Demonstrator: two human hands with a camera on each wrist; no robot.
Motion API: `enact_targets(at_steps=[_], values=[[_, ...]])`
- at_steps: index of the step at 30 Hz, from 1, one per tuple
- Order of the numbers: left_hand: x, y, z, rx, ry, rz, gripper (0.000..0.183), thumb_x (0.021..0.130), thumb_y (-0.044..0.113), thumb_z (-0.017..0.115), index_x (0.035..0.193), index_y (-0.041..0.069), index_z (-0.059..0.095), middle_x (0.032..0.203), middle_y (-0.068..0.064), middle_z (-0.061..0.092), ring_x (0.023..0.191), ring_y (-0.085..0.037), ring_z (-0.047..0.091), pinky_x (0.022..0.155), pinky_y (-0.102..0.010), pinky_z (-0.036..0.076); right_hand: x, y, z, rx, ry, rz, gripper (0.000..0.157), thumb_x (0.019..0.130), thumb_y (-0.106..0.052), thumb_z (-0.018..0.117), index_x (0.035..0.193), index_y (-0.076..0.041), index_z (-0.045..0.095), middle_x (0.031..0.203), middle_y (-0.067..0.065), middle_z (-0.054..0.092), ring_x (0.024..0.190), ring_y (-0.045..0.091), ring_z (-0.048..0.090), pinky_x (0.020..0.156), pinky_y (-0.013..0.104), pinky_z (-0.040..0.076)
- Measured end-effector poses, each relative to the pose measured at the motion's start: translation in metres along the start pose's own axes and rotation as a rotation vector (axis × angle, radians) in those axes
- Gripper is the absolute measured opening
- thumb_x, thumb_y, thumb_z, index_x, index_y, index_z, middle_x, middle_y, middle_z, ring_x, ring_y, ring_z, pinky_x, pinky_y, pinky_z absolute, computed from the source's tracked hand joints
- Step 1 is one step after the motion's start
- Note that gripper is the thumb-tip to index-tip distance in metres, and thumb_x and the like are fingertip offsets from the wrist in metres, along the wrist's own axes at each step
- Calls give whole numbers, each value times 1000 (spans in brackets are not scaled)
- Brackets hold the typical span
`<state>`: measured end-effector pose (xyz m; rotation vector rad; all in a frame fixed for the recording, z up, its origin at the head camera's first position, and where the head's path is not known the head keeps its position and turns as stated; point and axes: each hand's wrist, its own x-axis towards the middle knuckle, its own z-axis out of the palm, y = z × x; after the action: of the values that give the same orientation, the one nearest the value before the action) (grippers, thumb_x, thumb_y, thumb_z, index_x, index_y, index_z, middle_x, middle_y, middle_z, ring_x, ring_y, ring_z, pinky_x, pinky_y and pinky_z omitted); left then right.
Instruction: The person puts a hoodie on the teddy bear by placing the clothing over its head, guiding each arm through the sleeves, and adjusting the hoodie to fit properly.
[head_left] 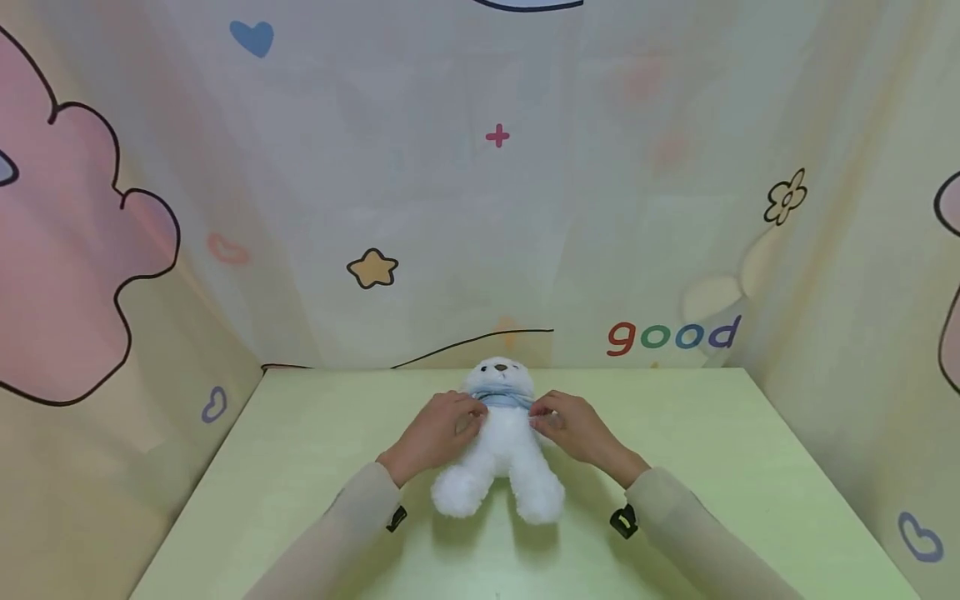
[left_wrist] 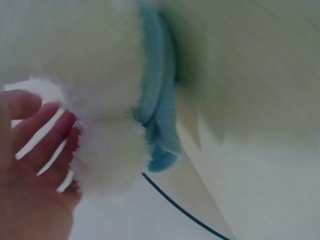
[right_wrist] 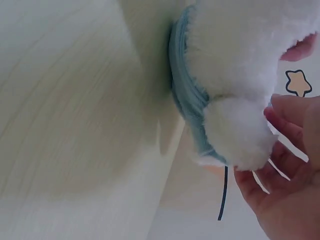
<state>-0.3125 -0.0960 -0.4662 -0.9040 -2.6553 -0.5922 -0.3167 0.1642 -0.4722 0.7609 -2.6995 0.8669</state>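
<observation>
Okay, the white plush animal (head_left: 504, 437) is sitting mid-table toward the back edge, belly up, head pointing at the rear backdrop, both legs pointing at the person. Whether its back is touching the tabletop (head_left: 315, 450), can't tell. Light-blue scarf (head_left: 508, 398) is wrapping round its neck; brown nose (head_left: 500, 367) is showing on the face.

Left hand (head_left: 437, 427) is bending its fingers against the plush's side, just below the scarf; the left wrist view is showing fingertips meeting the fur, thumb sitting apart from them. Right hand (head_left: 572, 427) is mirroring this on the opposite side, fingers curving at the fur near one furry arm (right_wrist: 242, 135). Whether either hand is actually pinching fur or only touching it, can't tell.

Beige sleeves are covering both forearms, a black clip (head_left: 624, 522) showing by the right cuff, another (head_left: 397, 518) by the left. Behind, the printed backdrop (head_left: 435, 183) is showing a yellow star (head_left: 372, 268), a blue heart (head_left: 253, 38) and multicoloured "good" lettering (head_left: 673, 335).
</observation>
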Motion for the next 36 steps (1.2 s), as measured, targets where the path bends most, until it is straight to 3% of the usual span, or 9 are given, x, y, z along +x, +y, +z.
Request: enact_targets(at_steps=[2,5,10,13,18,23,32,36], values=[[6,4,-2,-21,-69,-4,16,92,22,57,106,17,64,102,4,62,96,-14,58,86,-33,46,5,-3,1,-1,-18,-38,11,85,-20,66,96,-16,67,98,-4,66,90,15,62,81,36,49],[11,3,-1,-9,-148,-88,26,90,29,60,113,15,61,112,0,60,105,-18,55,90,-34,46,11,-5,3,-17,-77,-57,18,84,-20,68,101,-15,65,104,-2,64,97,17,61,87,38,48],[10,-11,2,-118,-215,-210,39,86,38,64,116,12,59,119,-3,60,115,-23,54,97,-38,43,17,-4,5,-27,-169,-73,33,82,-15,70,113,-10,60,115,4,60,107,21,58,93,40,46],[9,-21,2,-227,-233,-216,41,86,35,66,118,11,58,120,-4,61,115,-22,56,97,-38,44,20,-4,4,6,-193,-60,38,83,-13,69,118,-7,58,119,7,61,111,24,57,95,42,45],[6,-34,2,-347,-301,-209,51,86,29,66,131,10,50,132,-6,56,124,-23,51,102,-40,41,25,-9,5,75,-270,52,49,85,-31,67,128,-13,54,129,3,58,122,23,52,102,43,41],[7,-37,1,-434,-341,-242,50,84,28,69,127,11,51,131,-6,55,124,-24,50,102,-41,41,29,-16,5,74,-304,85,54,82,-32,70,129,-10,53,130,6,57,124,27,50,103,46,38],[17,-22,9,-333,-305,-196,49,79,24,74,119,6,52,117,-10,60,110,-23,56,93,-38,45,29,-13,8,20,-289,11,45,76,-20,76,113,-5,57,108,5,62,102,20,57,90,40,45],[17,-18,12,-294,-290,-190,50,82,27,70,122,6,48,121,-11,57,114,-27,52,97,-41,42,24,-8,11,18,-265,17,44,77,-21,75,115,-6,57,112,7,63,107,21,58,94,41,45]])
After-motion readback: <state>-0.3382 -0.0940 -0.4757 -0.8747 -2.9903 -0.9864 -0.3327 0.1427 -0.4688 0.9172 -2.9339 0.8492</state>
